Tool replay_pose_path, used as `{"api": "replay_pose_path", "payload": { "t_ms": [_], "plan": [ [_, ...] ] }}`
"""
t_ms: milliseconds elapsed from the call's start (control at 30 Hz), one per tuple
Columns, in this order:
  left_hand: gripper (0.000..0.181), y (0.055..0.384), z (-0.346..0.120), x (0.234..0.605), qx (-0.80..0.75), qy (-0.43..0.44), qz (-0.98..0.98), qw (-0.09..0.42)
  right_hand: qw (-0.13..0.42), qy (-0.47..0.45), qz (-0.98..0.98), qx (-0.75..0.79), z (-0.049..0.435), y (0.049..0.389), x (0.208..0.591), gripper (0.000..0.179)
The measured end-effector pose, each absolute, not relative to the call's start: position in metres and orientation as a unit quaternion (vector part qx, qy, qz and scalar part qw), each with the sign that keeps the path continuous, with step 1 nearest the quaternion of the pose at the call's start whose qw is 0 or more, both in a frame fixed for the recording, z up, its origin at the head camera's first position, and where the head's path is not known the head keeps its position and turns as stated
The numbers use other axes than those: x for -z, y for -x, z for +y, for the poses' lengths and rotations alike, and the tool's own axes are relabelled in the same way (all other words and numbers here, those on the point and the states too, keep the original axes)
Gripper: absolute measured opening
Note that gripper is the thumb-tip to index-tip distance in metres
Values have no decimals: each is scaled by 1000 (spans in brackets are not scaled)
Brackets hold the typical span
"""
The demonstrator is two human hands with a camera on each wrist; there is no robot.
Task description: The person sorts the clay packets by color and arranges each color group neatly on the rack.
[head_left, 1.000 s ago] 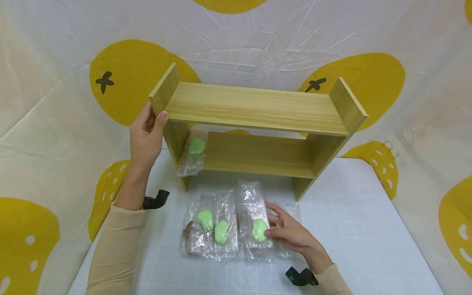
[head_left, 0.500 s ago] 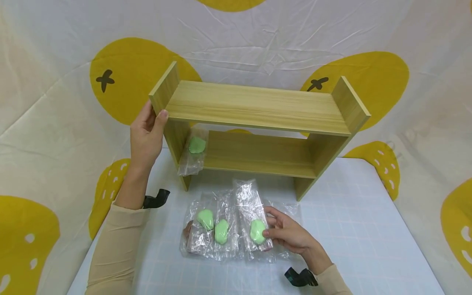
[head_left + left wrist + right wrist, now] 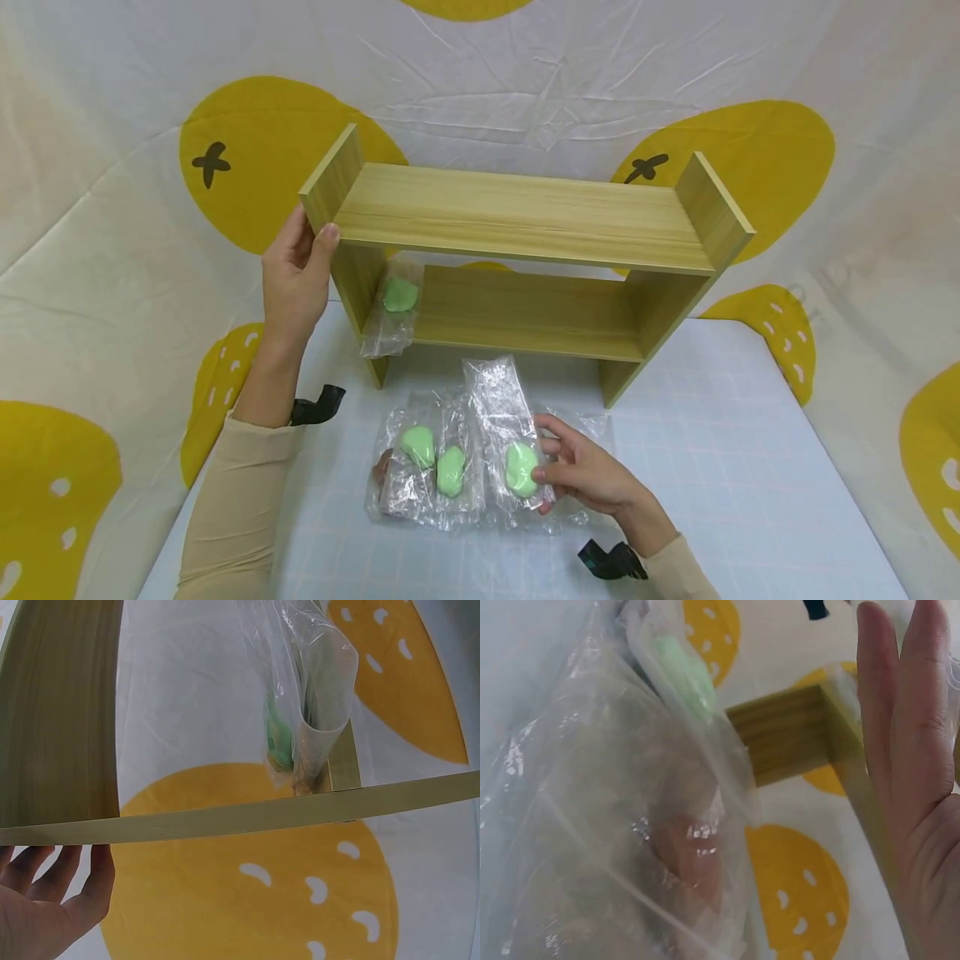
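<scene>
A two-tier wooden shelf stands at the back of the table. My left hand grips the upper part of its left side panel, thumb on the front edge; in the left wrist view its fingers lie along the panel. My right hand pinches the right edge of a clear plastic bag with a light green lump on it, tilted slightly left. What the bag contains is blurred by glare. Another such bag stands at the left end of the lower shelf.
Several more clear bags lie in front of the shelf, two with green lumps on them, and a brown item shows inside at the left. A white cloth with yellow shapes hangs behind. The table has a pale checked cover.
The bag in my right hand has shifted left and tilted, its top leaning toward the left. My left hand still holds the shelf's side panel.
</scene>
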State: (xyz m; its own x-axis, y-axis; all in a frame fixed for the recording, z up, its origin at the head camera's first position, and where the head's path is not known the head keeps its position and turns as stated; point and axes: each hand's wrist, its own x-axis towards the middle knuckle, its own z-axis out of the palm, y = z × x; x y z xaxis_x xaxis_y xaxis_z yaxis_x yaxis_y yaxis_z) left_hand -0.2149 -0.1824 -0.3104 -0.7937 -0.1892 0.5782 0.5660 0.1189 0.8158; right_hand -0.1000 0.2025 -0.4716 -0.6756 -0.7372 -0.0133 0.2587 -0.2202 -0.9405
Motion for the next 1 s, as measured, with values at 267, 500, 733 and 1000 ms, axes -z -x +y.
{"api": "replay_pose_path", "payload": {
  "t_ms": [267, 500, 733, 1000],
  "plan": [
    [45, 214, -183, 310, 650, 138, -689, 290, 319, 227, 533, 750, 184, 111, 463, 69],
    [45, 215, -183, 309, 656, 142, -682, 289, 304, 218, 538, 756, 164, 124, 453, 68],
    [45, 216, -183, 311, 654, 140, -687, 285, 296, 197, 547, 758, 149, 133, 440, 72],
    [46, 216, -184, 312, 657, 143, -682, 287, 286, 170, 540, 773, 129, 153, 430, 73]
  ]
}}
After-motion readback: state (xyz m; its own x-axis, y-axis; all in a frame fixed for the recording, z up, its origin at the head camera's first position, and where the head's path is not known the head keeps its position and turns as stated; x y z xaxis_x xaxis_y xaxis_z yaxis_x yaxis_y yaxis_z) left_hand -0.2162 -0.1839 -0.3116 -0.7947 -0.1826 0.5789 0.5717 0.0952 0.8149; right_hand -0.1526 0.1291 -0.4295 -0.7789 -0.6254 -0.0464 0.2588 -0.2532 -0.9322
